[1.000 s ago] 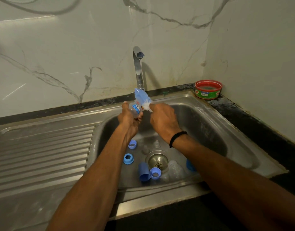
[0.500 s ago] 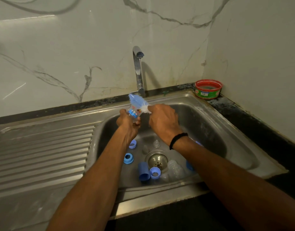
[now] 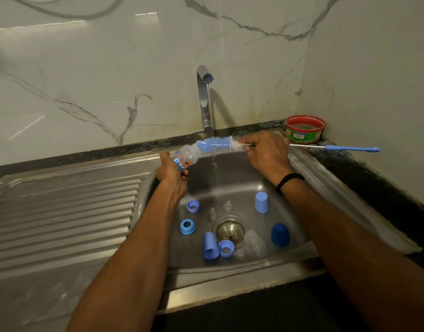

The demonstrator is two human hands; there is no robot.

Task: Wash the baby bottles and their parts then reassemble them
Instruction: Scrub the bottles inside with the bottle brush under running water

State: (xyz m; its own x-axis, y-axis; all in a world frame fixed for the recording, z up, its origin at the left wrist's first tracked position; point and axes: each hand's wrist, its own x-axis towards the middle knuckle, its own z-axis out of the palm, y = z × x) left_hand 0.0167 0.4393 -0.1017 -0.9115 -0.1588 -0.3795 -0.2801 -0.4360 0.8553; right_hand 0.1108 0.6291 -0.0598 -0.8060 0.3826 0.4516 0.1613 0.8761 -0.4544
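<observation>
Nearest, in the lower middle of the frame, loose parts lie on the floor of the sink (image 3: 244, 180) around the drain (image 3: 230, 230). A pale blue cap (image 3: 210, 245) on its side touches a blue ring (image 3: 226, 248), and a clear bottle (image 3: 255, 243) lies just right of them. Two clear teats (image 3: 227, 206) sit behind the drain. Above these, at mid-frame, the left hand (image 3: 172, 172) grips a small printed bottle (image 3: 185, 156) round its base, neck tilted up and to the right. The right hand (image 3: 266, 152) pinches the wire stem of the bottle brush (image 3: 215, 144) just behind the bristles, whose tip sits in the bottle's neck. The step in hand looks like scrubbing this bottle's inside, with nearly everything else left to wash. The next move calls for driving the brush straight along the bottle's axis and twisting it while the left hand braces. Beyond, the tap (image 3: 205, 101) drops a thin stream past the brush, handy for rinsing. A red tub (image 3: 304, 128) stands on the tabletop at upper right.
</observation>
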